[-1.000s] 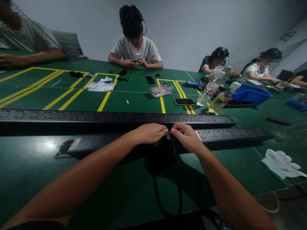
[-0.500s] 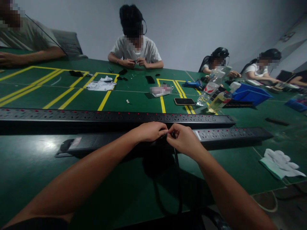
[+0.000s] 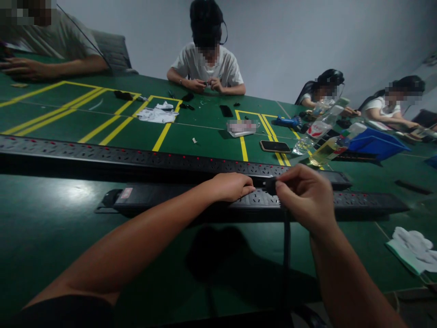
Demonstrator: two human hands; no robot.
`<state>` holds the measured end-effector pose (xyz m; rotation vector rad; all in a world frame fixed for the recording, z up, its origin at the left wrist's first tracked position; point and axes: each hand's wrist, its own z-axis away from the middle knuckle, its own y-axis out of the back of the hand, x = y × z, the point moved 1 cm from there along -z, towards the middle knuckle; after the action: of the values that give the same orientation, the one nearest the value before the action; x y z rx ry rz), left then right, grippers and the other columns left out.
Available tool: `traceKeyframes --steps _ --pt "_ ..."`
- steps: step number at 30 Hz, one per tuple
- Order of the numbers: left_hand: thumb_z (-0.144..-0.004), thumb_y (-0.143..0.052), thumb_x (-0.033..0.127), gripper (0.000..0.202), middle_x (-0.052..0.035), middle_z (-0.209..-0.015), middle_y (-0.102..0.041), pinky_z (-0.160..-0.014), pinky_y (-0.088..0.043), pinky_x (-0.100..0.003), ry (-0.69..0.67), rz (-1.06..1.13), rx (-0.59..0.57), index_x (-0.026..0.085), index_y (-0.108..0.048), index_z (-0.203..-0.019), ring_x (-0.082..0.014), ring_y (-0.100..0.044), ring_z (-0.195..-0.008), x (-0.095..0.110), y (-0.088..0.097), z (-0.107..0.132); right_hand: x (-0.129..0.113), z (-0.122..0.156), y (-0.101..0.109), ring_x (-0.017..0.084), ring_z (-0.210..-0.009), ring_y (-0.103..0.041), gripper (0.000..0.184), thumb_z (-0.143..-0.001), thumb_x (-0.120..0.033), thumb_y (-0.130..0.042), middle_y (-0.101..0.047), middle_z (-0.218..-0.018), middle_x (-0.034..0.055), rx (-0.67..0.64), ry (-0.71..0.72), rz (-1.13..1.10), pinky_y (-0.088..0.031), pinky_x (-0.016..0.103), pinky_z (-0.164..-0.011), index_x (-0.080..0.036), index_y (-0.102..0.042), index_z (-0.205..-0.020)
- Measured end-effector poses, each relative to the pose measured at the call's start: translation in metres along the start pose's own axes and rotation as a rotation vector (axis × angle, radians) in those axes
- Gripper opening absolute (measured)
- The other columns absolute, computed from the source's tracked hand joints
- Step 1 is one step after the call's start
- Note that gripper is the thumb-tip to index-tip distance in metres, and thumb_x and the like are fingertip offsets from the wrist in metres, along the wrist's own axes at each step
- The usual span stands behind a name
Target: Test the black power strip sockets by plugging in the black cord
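My right hand [image 3: 307, 197] is closed round a black plug [image 3: 270, 186] held just above the near black power strip [image 3: 368, 202]. The plug's black cable [image 3: 286, 255] drops from that hand toward the table's near edge. My left hand [image 3: 232, 186] lies on the same strip just left of the plug, fingers curled down onto the sockets, with nothing visibly in it. A second, longer power strip [image 3: 102, 157] with red lights runs across the green table [image 3: 51, 228] just behind.
A phone [image 3: 275, 146], two plastic bottles [image 3: 316, 132], a blue bin [image 3: 375, 143] and white cloths [image 3: 414, 248] lie to the right. Papers [image 3: 157, 114] and small black parts sit farther back. Other people sit at the far and left sides, hands on the table.
My right hand has lifted and drawn to the right with the plug, which now sits clear of the strip. The view has shifted, so everything appears further right.
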<state>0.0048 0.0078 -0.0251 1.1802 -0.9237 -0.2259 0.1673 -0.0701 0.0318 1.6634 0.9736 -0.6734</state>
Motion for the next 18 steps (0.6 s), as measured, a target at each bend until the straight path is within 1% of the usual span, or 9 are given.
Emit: traceKeyframes --steps 3,5,7,9,11,15,18 --pt "-0.095 -0.038 0.042 0.034 -0.0060 -0.102 -0.070 -0.068 -0.043 -0.028 -0.042 0.025 -0.025 0.022 -0.065 -0.100 -0.0221 -0.063 -0.088 -0.005 0.001 -0.001 0.005 -0.002 -0.013 0.010 -0.047 -0.039 0.009 -0.079 -0.027 -0.061 -0.047 -0.056 -0.0042 -0.205 -0.011 0.001 -0.026 0.025 -0.044 -0.020 -0.056 -0.080" --pt "-0.096 -0.035 0.035 0.033 -0.0064 -0.098 -0.070 -0.068 -0.043 -0.027 -0.076 0.033 -0.020 0.019 -0.064 -0.095 -0.0199 -0.063 -0.084 -0.009 0.001 -0.002 0.012 -0.001 -0.025 0.009 -0.046 -0.037 0.010 -0.081 -0.027 -0.060 -0.044 -0.054 -0.0059 -0.266 -0.014 0.046 -0.024 0.024 -0.045 -0.020 -0.057 -0.086" --pt "-0.094 -0.036 0.029 0.029 -0.0069 -0.096 -0.069 -0.071 -0.044 -0.027 -0.098 0.019 0.006 0.018 -0.063 -0.093 -0.0191 -0.062 -0.084 -0.014 0.002 -0.002 0.016 0.000 -0.034 0.010 -0.047 -0.038 0.010 -0.082 -0.028 -0.059 -0.043 -0.054 -0.0063 -0.281 -0.002 0.107 -0.025 0.024 -0.045 -0.020 -0.057 -0.088" --pt "-0.089 -0.044 0.023 0.019 -0.0076 -0.097 -0.068 -0.076 -0.045 -0.029 -0.112 0.006 0.020 0.017 -0.062 -0.092 -0.0200 -0.062 -0.087 -0.017 0.001 -0.002 0.016 0.001 -0.041 0.010 -0.049 -0.039 0.008 -0.081 -0.027 -0.057 -0.044 -0.055 -0.0057 -0.275 0.016 0.162 -0.026 0.024 -0.047 -0.020 -0.058 -0.085" --pt "-0.082 -0.050 0.019 0.015 -0.0081 -0.099 -0.068 -0.079 -0.046 -0.030 -0.122 0.028 0.026 0.016 -0.062 -0.091 -0.0210 -0.062 -0.091 -0.020 0.000 -0.002 0.012 0.000 -0.046 0.010 -0.049 -0.040 0.006 -0.080 -0.024 -0.056 -0.045 -0.055 -0.0052 -0.263 0.027 0.214 -0.026 0.025 -0.048 -0.020 -0.058 -0.084" --pt "-0.074 -0.056 0.015 0.020 -0.0068 -0.100 -0.070 -0.081 -0.048 -0.032 -0.132 0.117 0.046 0.016 -0.065 -0.091 -0.0218 -0.063 -0.091 -0.021 -0.002 -0.002 0.003 -0.002 -0.050 0.011 -0.050 -0.043 0.006 -0.077 -0.021 -0.057 -0.052 -0.057 -0.0028 -0.277 0.050 0.304 -0.028 0.025 -0.050 -0.019 -0.059 -0.082" --pt "-0.072 -0.056 0.015 0.022 -0.0063 -0.099 -0.071 -0.080 -0.049 -0.032 -0.143 0.154 0.060 0.016 -0.066 -0.091 -0.0218 -0.064 -0.089 -0.021 -0.002 -0.002 0.001 -0.005 -0.052 0.013 -0.055 -0.048 0.004 -0.075 -0.019 -0.055 -0.059 -0.065 0.0008 -0.281 0.058 0.324 -0.031 0.026 -0.053 -0.020 -0.057 -0.078"
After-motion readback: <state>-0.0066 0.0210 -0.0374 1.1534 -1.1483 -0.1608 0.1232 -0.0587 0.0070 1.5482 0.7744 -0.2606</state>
